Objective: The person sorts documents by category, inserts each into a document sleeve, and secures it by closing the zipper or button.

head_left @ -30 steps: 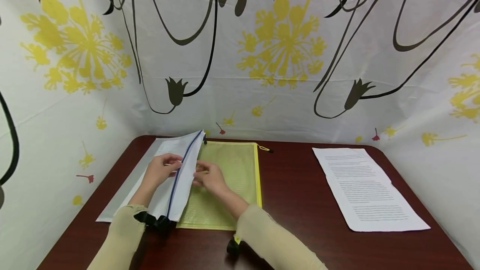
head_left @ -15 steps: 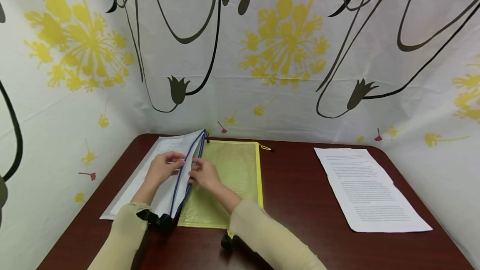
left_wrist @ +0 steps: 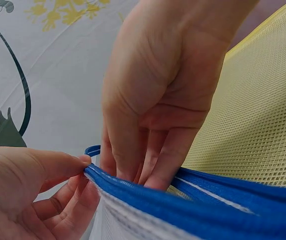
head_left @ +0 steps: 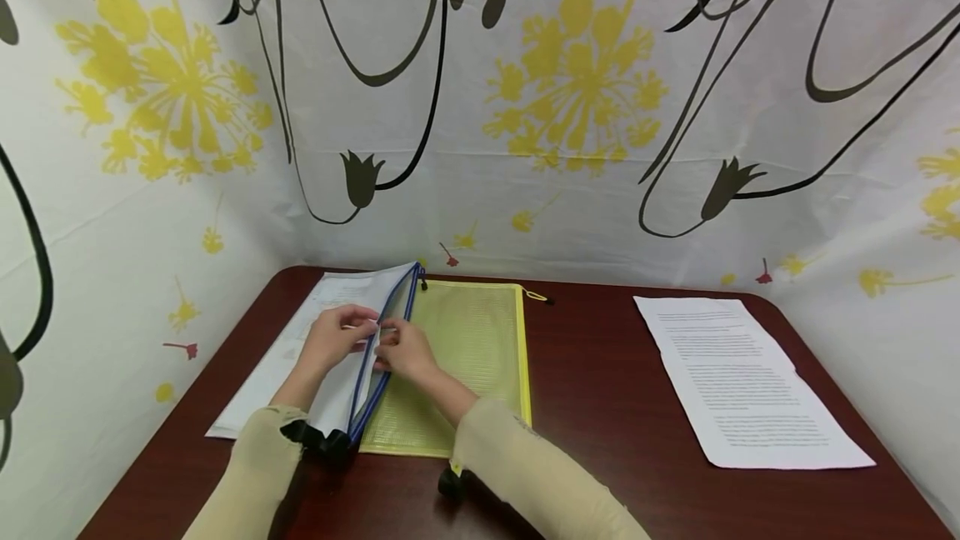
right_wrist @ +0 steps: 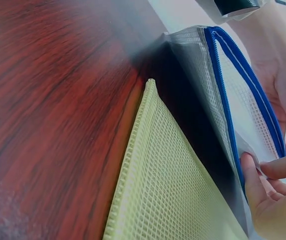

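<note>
A white mesh zip pouch (head_left: 281,357) with blue zip edges lies on the left of the table, its opening facing right. Thumb and forefinger of my left hand (head_left: 333,340) pinch its upper blue edge (left_wrist: 128,187). Between the parted blue edges, my right hand (head_left: 407,351) reaches in with bent fingers. There it pinches the edge of white paper (right_wrist: 243,145), which sits mostly inside the pouch. In the left wrist view the blue edge hides the right fingertips (left_wrist: 155,177). Printed lines show faintly through the pouch.
Beside the pouch lies a yellow mesh zip pouch (head_left: 472,357), partly under the right forearm. Printed sheets (head_left: 750,382) lie at the right of the dark wooden table (head_left: 592,390). A patterned cloth (head_left: 480,107) hangs behind and at the sides.
The paper's right edge has moved left, in between the blue edges, with the right hand following it. The lower blue edge has come into sight. My left hand keeps its pinch.
</note>
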A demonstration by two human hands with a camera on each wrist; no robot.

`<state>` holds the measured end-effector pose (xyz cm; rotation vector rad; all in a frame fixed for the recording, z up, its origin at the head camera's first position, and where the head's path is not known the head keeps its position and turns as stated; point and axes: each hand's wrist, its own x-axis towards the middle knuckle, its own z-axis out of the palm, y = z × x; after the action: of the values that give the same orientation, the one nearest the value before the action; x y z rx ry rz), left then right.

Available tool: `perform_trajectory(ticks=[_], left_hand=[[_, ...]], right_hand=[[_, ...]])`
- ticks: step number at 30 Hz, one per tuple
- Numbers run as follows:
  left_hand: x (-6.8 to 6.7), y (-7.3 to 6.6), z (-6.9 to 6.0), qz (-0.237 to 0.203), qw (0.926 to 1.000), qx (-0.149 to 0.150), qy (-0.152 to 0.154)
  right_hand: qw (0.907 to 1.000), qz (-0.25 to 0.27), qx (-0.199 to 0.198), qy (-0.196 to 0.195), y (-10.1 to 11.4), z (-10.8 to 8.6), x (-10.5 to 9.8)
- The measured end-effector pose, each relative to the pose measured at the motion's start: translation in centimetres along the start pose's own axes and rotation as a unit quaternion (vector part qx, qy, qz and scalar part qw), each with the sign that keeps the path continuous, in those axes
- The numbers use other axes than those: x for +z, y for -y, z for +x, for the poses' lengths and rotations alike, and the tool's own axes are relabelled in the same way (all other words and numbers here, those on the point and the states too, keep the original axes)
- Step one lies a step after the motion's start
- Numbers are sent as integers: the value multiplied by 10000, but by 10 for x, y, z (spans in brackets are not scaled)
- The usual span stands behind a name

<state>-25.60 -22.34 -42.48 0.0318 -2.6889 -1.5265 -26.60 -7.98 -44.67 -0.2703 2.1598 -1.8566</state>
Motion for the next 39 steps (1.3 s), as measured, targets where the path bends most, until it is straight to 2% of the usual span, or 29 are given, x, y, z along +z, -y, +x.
perform_trajectory(ticks=[7, 13, 19, 26, 29, 33, 36, 39], left_hand=[[1, 1, -1, 9, 9999, -120, 1], [-2, 3, -1, -32, 9998, -163, -96], [-2, 1, -1, -73, 9997, -170, -187], [2, 7, -3, -96, 9994, -220, -246], [2, 8, -4, -104, 9993, -270, -252], [1, 7, -4, -112, 9992, -275, -281], [1, 6, -3, -131, 9992, -237, -279], [3, 4, -2, -123, 9993, -226, -280]], right_hand=[[9998, 123, 148, 55, -6, 5, 1], [9984, 374, 376, 213, -6, 10, -7], [9980, 178, 589, 175, -2, 20, -22], [9974, -26, 713, 62, -4, 33, -36], [9978, -314, 575, -135, -3, 40, -42], [9957, -702, 112, -592, 4, 55, -52], [9883, -1134, -283, -983, 10, 69, -59], [9793, -1554, -489, -1205, 11, 84, -65]])
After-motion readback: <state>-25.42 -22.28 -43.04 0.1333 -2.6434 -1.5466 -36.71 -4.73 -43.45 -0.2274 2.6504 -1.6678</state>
